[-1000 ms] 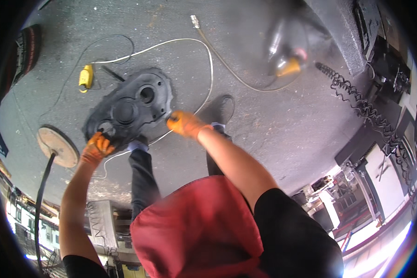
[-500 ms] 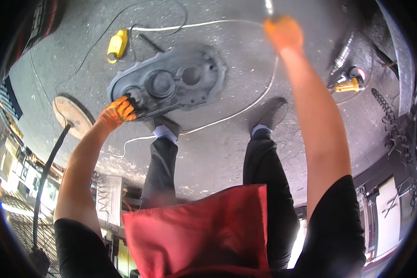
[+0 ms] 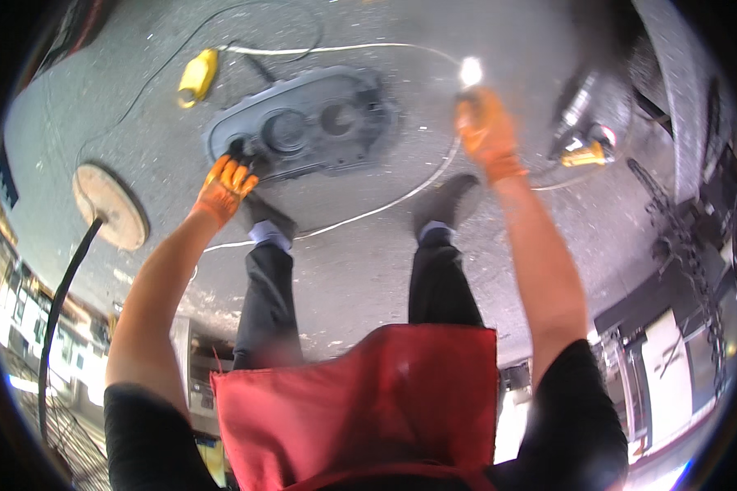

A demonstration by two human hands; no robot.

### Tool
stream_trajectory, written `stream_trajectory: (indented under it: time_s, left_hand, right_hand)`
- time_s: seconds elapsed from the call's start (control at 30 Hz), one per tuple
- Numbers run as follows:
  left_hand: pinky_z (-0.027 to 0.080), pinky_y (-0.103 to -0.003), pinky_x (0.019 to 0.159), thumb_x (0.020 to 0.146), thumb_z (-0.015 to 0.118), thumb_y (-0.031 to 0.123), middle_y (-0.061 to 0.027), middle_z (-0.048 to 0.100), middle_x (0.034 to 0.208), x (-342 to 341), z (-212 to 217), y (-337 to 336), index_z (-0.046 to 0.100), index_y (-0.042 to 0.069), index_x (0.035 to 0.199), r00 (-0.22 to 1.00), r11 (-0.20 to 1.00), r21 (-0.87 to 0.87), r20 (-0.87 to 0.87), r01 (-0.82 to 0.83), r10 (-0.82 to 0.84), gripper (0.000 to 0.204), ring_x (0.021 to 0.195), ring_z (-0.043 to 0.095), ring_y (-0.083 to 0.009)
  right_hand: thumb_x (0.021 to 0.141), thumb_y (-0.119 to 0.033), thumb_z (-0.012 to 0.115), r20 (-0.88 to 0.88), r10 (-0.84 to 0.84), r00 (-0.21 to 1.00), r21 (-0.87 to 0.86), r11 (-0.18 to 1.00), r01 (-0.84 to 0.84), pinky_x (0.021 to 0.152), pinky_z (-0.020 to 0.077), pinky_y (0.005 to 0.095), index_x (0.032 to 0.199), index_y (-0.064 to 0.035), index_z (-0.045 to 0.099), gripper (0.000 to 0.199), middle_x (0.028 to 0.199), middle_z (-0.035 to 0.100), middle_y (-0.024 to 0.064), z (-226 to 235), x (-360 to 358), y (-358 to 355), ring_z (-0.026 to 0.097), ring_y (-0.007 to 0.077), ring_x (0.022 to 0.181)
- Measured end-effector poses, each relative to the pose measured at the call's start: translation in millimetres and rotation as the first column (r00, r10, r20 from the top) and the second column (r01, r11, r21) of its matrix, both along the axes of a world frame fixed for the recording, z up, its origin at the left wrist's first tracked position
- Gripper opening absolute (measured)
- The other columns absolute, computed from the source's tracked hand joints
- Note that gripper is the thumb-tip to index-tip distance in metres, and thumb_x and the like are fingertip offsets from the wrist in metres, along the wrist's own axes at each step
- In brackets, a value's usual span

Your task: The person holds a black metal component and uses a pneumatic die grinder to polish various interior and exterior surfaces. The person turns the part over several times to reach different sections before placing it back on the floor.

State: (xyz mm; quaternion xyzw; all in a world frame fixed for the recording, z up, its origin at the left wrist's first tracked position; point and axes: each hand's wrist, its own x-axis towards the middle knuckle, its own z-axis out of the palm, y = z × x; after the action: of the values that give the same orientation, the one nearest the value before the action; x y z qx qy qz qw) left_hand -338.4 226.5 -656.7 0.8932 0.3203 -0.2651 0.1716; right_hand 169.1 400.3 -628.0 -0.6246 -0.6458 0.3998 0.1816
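Observation:
My left hand [image 3: 227,185], in an orange work glove, has its fingers curled over the near left end of a grey cast-metal housing [image 3: 309,127]. The housing has a scalloped edge and large round openings, and something dark shows at my fingertips. My right hand [image 3: 487,131], gloved alike, is closed around a short tool with a glaring bright end [image 3: 471,72]. It is held to the right of the housing, apart from it. Glare and blur hide the tool's kind. A white cable [image 3: 385,214] loops past my right hand and around the housing.
A yellow device [image 3: 197,78] lies beyond the housing on the left. A round disc base [image 3: 110,206] with a black pole [image 3: 64,286] stands at left. On the right lie a yellow power tool [image 3: 585,155], a chain [image 3: 696,278] and a metal beam [image 3: 680,106]. My shoes [image 3: 454,200] are close by.
My right hand has come nearer and slightly left with the bright-ended tool. My left hand stays at the housing's end. The whole view has shifted a little.

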Motion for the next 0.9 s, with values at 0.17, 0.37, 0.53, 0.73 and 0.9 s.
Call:
stream_trajectory:
  time_s: [0.17, 0.37, 0.53, 0.73, 0.9]
  left_hand:
    - [0.032, -0.042, 0.121, 0.096, 0.063, 0.01, -0.0183, 0.046, 0.153, 146.7, 75.6, -0.8, 0.039, -0.002, 0.152, 0.24, 0.051, -0.686, -0.183, -0.726, 0.953, 0.061, 0.144, 0.043, -0.0319]
    - [0.052, -0.031, 0.093, 0.103, 0.058, 0.015, -0.0013, 0.067, 0.122, 320.6, 83.7, 54.3, 0.058, 0.009, 0.132, -0.516, -0.504, -0.863, -0.448, 0.036, 0.73, 0.03, 0.106, 0.065, -0.016]
    - [0.048, -0.024, 0.082, 0.103, 0.061, 0.019, 0.0005, 0.065, 0.104, 364.0, 84.3, 74.9, 0.055, 0.011, 0.136, -0.539, -0.405, -0.908, -0.394, 0.104, 0.745, 0.035, 0.091, 0.059, -0.0092]
    - [0.041, -0.023, 0.057, 0.107, 0.051, 0.038, -0.0013, 0.066, 0.088, 388.4, 122.2, 116.5, 0.048, 0.011, 0.149, -0.314, -0.359, -0.93, -0.319, -0.076, 0.894, 0.05, 0.065, 0.054, -0.0077]
    - [0.042, -0.022, 0.058, 0.101, 0.06, 0.038, -0.0035, 0.066, 0.099, 384.8, 120.1, 106.0, 0.047, 0.01, 0.15, -0.264, -0.128, -0.991, -0.116, -0.03, 0.958, 0.058, 0.07, 0.055, -0.0069]
  right_hand:
    - [0.087, -0.022, 0.072, -0.105, 0.015, 0.994, -0.172, 0.985, -0.033, 0.072, 0.0556, 0.0447, 0.109, -0.0041, 0.067, 0.029, 0.091, 0.07, 0.0191, 77.3, -28.4, -71.9, 0.069, 0.039, 0.082]
    - [0.087, -0.028, 0.07, -0.069, 0.226, 0.972, -0.35, 0.906, -0.236, 0.077, 0.0546, 0.0477, 0.105, -0.0051, 0.068, 0.029, 0.094, 0.069, 0.0188, 99.8, -13.7, -82.4, 0.067, 0.0425, 0.089]
    - [0.093, -0.037, 0.07, 0.397, -0.321, 0.86, -0.289, 0.845, 0.45, 0.09, 0.0549, 0.0402, 0.126, 0.0047, 0.063, 0.053, 0.12, 0.068, 0.0216, 29.9, 136.3, 36.7, 0.066, 0.0267, 0.11]
    - [0.077, -0.06, 0.076, 0.707, -0.268, 0.655, -0.389, 0.626, 0.676, 0.104, 0.0512, 0.0432, 0.142, 0.0089, 0.042, 0.1, 0.13, 0.065, 0.026, -84.1, 260.0, 110.4, 0.064, 0.0377, 0.123]
    - [0.089, -0.031, 0.073, 0.137, -0.722, 0.678, -0.671, 0.436, 0.6, 0.09, 0.0553, 0.0407, 0.122, 0.002, 0.057, 0.049, 0.105, 0.07, 0.0156, -100.8, 255.4, 51.4, 0.069, 0.0297, 0.093]
